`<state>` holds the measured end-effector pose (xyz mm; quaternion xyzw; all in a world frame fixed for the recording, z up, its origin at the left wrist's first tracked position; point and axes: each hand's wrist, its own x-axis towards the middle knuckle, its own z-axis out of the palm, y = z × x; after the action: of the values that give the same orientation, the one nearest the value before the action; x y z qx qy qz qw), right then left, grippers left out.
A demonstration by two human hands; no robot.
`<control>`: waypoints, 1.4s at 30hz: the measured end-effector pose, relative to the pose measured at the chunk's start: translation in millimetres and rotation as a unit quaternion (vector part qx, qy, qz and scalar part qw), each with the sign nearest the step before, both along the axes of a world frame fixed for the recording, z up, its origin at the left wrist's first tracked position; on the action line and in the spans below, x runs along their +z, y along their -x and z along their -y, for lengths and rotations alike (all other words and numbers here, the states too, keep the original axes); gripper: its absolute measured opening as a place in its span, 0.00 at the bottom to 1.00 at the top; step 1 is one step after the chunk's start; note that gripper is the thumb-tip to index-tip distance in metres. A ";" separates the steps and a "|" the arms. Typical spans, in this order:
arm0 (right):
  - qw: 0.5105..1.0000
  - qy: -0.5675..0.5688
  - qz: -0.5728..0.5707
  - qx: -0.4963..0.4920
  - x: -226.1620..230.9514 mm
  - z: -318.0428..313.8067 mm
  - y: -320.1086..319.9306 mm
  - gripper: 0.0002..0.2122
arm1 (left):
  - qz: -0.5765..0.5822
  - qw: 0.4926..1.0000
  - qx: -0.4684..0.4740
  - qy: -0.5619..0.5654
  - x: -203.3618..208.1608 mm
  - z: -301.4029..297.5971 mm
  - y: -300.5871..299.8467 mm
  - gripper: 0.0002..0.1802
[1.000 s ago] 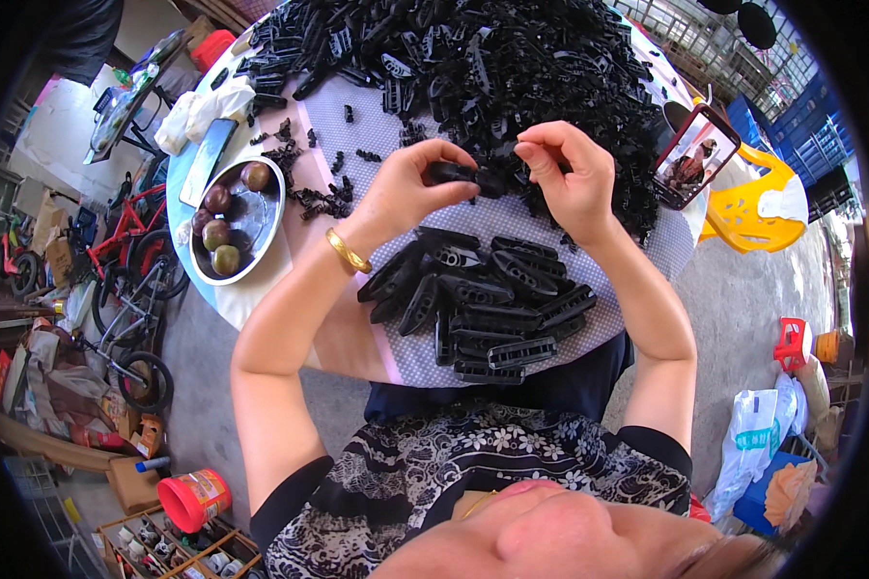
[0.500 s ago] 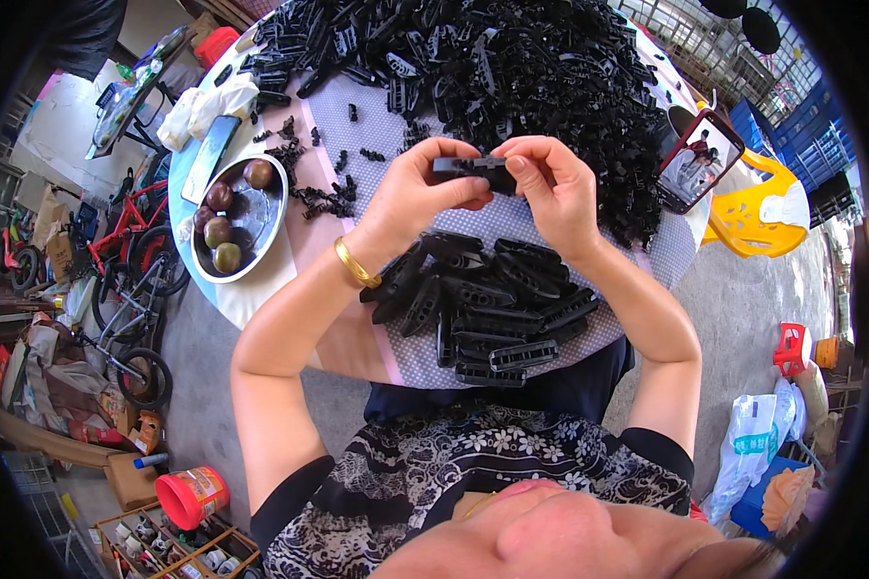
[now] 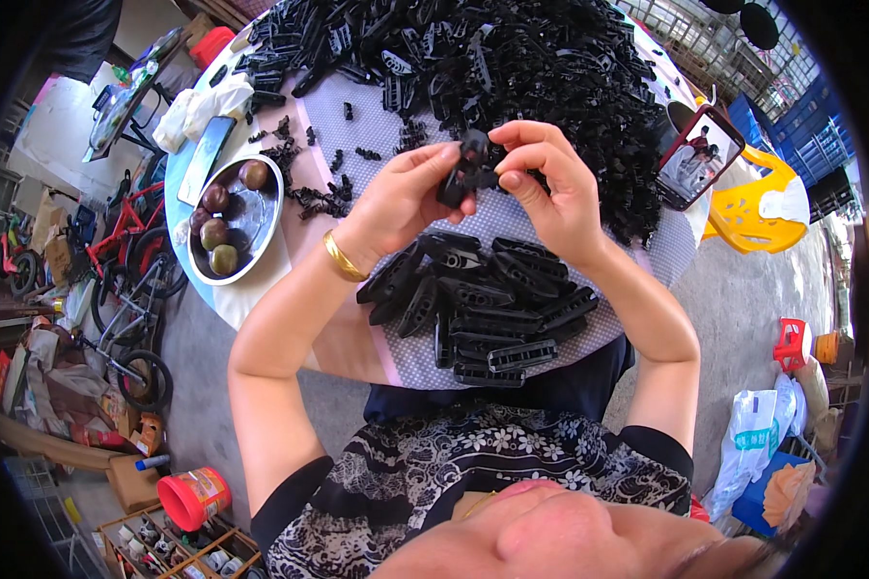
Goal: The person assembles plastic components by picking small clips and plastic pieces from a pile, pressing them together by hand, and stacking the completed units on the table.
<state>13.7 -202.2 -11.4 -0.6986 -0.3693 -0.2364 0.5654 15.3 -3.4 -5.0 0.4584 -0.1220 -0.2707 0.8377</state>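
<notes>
Tabletop [image 3: 346, 353] below; held black part [image 3: 467, 166] slants lengthwise, far end rightward.

Fruit [image 3: 213, 233] in wht bowl [image 3: 248, 216] L, ylw chair [image 3: 739, 229] + phone [image 3: 699, 160] R.

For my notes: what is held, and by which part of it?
The left hand holds a black piece at its left side; contact by the right hand is unclear.

Prob. home wkshp: bikes [image 3: 128, 230], parts pile [image 3: 550, 87].
</notes>
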 end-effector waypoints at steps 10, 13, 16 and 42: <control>0.995 0.089 0.049 -0.005 7.2 -0.2 2.7 0.05 | -0.035 0.983 -0.056 -0.169 18.4 -0.6 7.1 0.16; 0.995 0.089 0.034 -0.002 6.7 -0.7 2.5 0.05 | -0.048 0.978 -0.070 -0.190 23.7 -4.6 7.3 0.16; 0.996 0.083 0.026 0.004 2.9 -1.2 0.3 0.05 | -0.046 0.980 -0.078 -0.179 23.5 -8.8 4.5 0.19; 0.907 -0.020 -0.385 0.170 13.3 20.0 -15.5 0.13 | 0.438 0.815 -0.020 -0.380 42.1 -7.6 29.2 0.20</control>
<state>29.2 -222.3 1.9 -0.6507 -0.2308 0.1432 0.7091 -13.9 4.2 37.1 0.8078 -0.3723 -0.0834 0.4492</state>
